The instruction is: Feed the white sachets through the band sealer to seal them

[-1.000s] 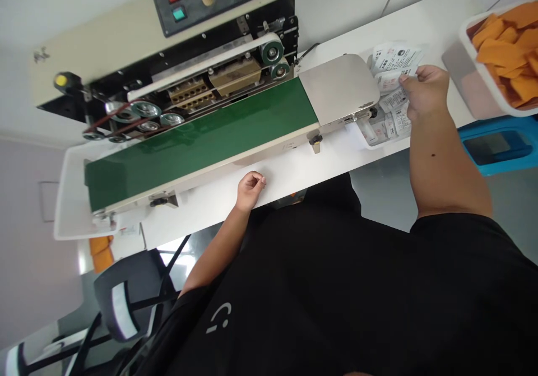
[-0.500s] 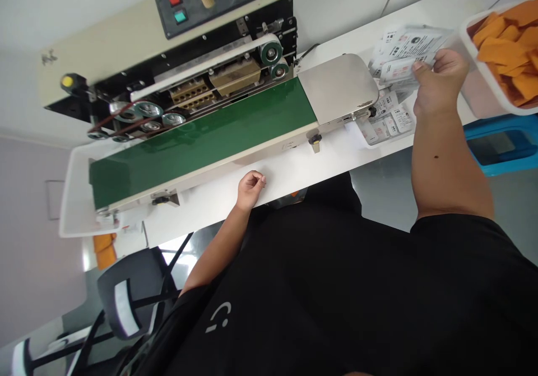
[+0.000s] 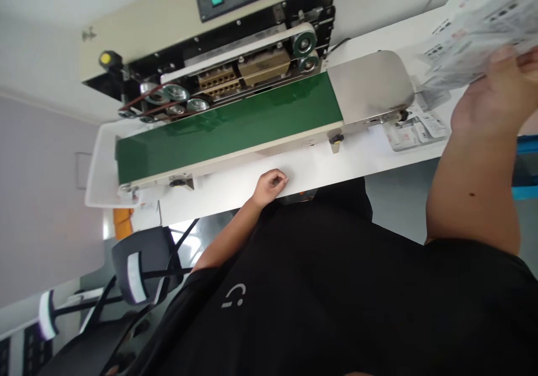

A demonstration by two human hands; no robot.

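Observation:
My right hand [image 3: 496, 98] is raised at the far right and grips a bunch of white printed packets [image 3: 474, 40], blurred by motion. More white packets [image 3: 414, 129] lie on the white table [image 3: 336, 166] under it, beside the sealing machine's steel plate [image 3: 370, 84]. My left hand [image 3: 269, 186] rests at the table's near edge with its fingers curled and nothing in them, just in front of the green conveyor belt [image 3: 227, 126].
The band sealing machine [image 3: 202, 34] with red and green buttons fills the back of the table. A white tray [image 3: 98, 168] sits at the belt's left end. A black chair [image 3: 143, 264] stands at lower left, and a blue stool [image 3: 525, 166] at right.
My right hand has lifted the bunch of packets up and to the right, off the pile on the table. The view has shifted right. My left hand has stayed put.

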